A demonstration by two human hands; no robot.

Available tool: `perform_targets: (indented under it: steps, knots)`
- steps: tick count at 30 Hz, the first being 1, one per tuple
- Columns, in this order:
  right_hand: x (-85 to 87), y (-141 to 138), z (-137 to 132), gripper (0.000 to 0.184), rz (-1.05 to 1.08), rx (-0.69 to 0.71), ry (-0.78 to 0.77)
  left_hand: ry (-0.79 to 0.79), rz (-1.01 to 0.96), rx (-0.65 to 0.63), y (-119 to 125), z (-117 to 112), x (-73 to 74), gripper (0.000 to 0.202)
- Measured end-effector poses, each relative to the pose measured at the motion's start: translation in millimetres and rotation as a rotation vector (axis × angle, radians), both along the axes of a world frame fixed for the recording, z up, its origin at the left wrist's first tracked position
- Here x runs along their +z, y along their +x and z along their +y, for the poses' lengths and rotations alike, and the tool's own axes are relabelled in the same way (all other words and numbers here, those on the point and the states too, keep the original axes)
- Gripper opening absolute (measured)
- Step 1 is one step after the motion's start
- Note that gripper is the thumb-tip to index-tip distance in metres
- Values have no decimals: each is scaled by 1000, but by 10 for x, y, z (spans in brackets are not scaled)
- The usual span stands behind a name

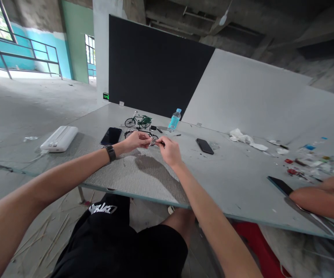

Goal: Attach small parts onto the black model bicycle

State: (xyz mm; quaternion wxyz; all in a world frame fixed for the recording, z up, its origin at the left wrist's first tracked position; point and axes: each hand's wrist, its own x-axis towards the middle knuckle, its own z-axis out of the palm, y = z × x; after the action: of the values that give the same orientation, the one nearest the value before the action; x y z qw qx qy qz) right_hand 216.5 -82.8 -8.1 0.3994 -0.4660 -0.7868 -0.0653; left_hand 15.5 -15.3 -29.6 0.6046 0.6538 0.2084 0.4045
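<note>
A small black model bicycle (155,137) stands on the grey table (236,181) in front of me. My left hand (136,141), with a black watch on the wrist, grips the model at its middle. My right hand (169,150) pinches a thin dark tool or part at the model's right wheel; what it is, I cannot make out. A green model bicycle (139,121) stands upright just behind.
A white power bank (59,138) lies at the left, a dark phone (111,136) beside my left hand, another phone (204,146) to the right. A water bottle (174,120) stands at the back. Another person's arm (323,197) rests at the right near small parts (308,162).
</note>
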Motion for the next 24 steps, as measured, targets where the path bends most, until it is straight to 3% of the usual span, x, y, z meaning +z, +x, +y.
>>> perform_targets:
  steps: [12, 24]
  knots:
    - [11, 22, 27, 26, -144, 15, -42, -18, -3, 43, -2, -23, 26, 40]
    - [22, 3, 44, 12, 193, 58, -30, -5, 23, 2, 0, 5, -4, 35]
